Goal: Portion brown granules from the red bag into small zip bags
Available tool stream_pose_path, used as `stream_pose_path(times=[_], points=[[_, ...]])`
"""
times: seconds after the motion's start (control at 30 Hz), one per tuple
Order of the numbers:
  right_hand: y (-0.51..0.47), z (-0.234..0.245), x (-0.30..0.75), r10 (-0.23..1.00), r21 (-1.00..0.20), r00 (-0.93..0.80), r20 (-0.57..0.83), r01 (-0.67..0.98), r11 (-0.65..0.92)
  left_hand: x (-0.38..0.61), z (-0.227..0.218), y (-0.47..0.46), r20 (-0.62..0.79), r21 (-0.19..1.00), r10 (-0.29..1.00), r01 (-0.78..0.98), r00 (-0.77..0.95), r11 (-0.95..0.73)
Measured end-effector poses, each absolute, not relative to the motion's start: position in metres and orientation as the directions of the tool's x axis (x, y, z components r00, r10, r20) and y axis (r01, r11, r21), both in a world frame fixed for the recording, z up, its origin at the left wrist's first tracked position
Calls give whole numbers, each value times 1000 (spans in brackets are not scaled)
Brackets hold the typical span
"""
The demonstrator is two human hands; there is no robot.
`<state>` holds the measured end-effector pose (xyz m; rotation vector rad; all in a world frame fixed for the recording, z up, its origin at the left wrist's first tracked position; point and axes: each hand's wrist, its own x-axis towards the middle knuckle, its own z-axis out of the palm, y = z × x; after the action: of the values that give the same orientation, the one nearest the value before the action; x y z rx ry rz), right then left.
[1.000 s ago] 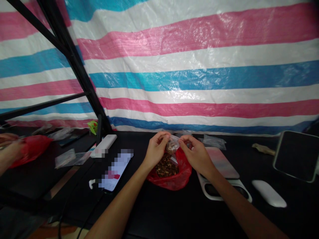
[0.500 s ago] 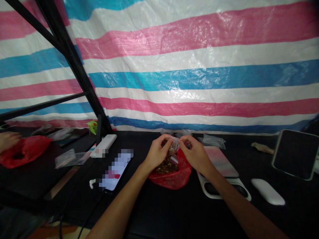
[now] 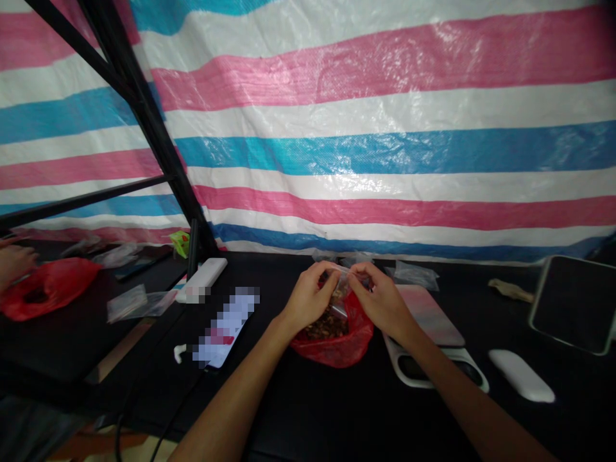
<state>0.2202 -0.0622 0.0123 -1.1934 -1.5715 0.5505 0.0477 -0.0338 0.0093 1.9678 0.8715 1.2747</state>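
Observation:
Between my two hands is a small clear plastic bag (image 3: 341, 296), its top edge pinched on both sides. My left hand (image 3: 312, 292) grips the left corner with thumb and fingers closed. The right corner is held the same way by my right hand (image 3: 378, 292). Some brownish bits show in or behind the clear bag; which, I cannot tell. Directly below is an open red plastic bag (image 3: 337, 353) holding loose brown, dried-looking pieces (image 3: 327, 326). Just right of it, partly under my right forearm, lies a digital scale (image 3: 433, 314) with a pinkish plate.
A phone (image 3: 224, 333), a white earphone (image 3: 179, 353) and a white power strip (image 3: 205, 280) lie left. A white mouse (image 3: 522, 375) and a tablet (image 3: 572, 305) are right. Clear bags (image 3: 416, 274) lie behind. Another person's hand (image 3: 14, 263) is beside a red bag (image 3: 58, 285).
My hands stay pinched on the small clear bag, with hardly any movement. The whole view has shifted slightly. At far left the other person's hand has moved a little.

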Motion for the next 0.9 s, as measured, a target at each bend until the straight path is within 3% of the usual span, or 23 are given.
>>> stream_pose_path(times=[0.37,0.9], points=[[-64,15,221,927,-870,34,374,359,338,49,9,-35,498,811,805,155,322,-564],[-64,14,220,872,-797,27,488,422,433,50,10,-37,515,794,793,169,325,-584]])
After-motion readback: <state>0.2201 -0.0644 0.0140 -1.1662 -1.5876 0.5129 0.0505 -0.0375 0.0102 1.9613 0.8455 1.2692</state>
